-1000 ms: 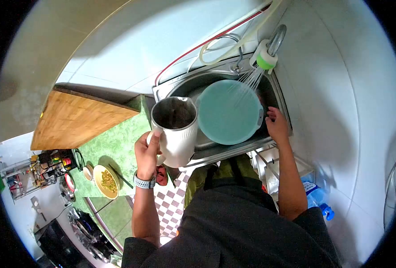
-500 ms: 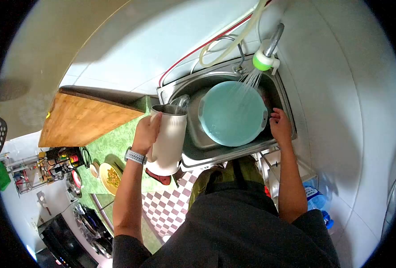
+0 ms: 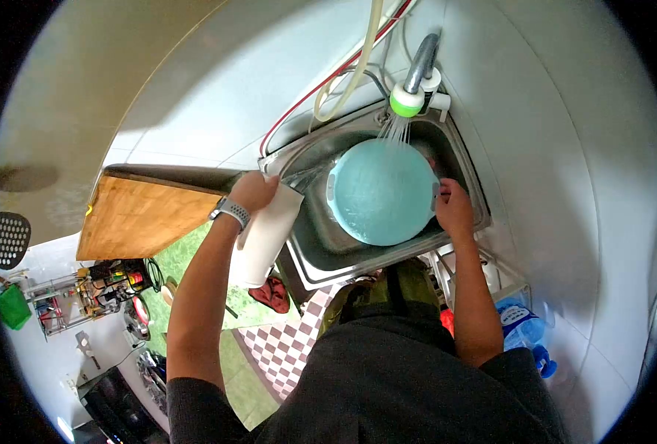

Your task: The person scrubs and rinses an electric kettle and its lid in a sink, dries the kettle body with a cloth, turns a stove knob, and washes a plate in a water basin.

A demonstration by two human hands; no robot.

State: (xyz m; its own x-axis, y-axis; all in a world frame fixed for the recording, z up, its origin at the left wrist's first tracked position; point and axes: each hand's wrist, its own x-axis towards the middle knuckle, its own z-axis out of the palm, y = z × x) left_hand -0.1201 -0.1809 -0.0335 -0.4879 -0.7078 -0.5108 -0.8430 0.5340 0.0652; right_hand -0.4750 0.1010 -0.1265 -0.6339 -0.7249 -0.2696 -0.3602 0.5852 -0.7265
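Observation:
My left hand [image 3: 254, 192] is closed round the handle side of a white ribbed pitcher [image 3: 267, 237], which is tipped toward the left side of the steel sink [image 3: 321, 268]. Water pours from its mouth into the sink. A round light-teal basin [image 3: 382, 194] rests in the sink, and water sprays into it from a faucet with a green-and-white head [image 3: 406, 100]. At the basin's right handle, the fingers of my right hand [image 3: 456, 210] are curled against the rim.
A wooden board [image 3: 147, 216] leans at the left on the green counter [image 3: 188, 250]. A dark red cloth [image 3: 271, 294] lies by the counter's edge. Hoses [image 3: 358, 81] run along the wall behind the sink. A large plastic bottle [image 3: 521, 325] stands low at the right.
My left hand has tilted the pitcher from upright to pouring into the sink. My right hand has closed in on the basin's handle. The view has shifted somewhat.

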